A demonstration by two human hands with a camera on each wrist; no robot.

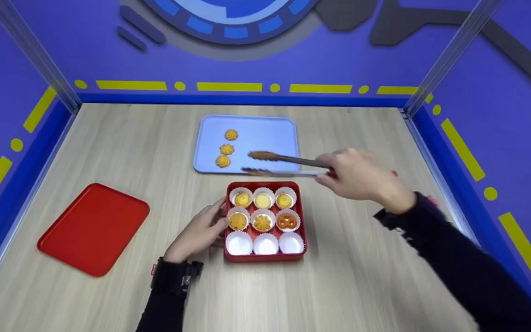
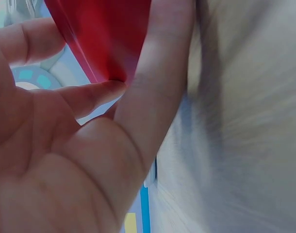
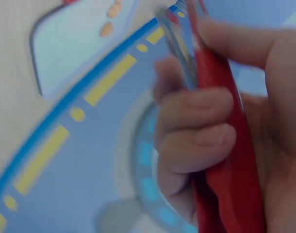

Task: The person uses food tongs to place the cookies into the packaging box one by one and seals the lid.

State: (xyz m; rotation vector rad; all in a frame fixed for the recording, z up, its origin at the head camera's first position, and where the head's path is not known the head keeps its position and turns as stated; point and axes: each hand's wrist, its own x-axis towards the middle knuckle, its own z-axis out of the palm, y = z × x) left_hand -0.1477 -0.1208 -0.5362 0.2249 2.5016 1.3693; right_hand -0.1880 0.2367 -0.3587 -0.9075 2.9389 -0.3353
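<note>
My left hand (image 1: pixel 201 230) rests against the left side of a red box (image 1: pixel 265 259), its fairly straight fingers touching the wall; the left wrist view shows the red box wall (image 2: pixel 109 34) up close. Inside the box stand rows of white paper cups. The back and middle rows hold cookies, among them a pretzel-shaped cookie (image 1: pixel 286 222) and a star-shaped cookie (image 1: pixel 262 223); the front-row cups (image 1: pixel 265 244) are bare. My right hand (image 1: pixel 362 177) grips red-handled tongs (image 1: pixel 297 161), blurred, their brown tips apart with nothing between, over the front right of the blue tray (image 1: pixel 274 131).
Three piped cookies (image 1: pixel 227 149) lie in a column on the blue tray's left half. An unfilled red tray (image 1: pixel 94 228) lies angled at the table's left. Blue panels (image 1: pixel 247 74) wall the wooden table (image 1: pixel 155 138) at the back and sides.
</note>
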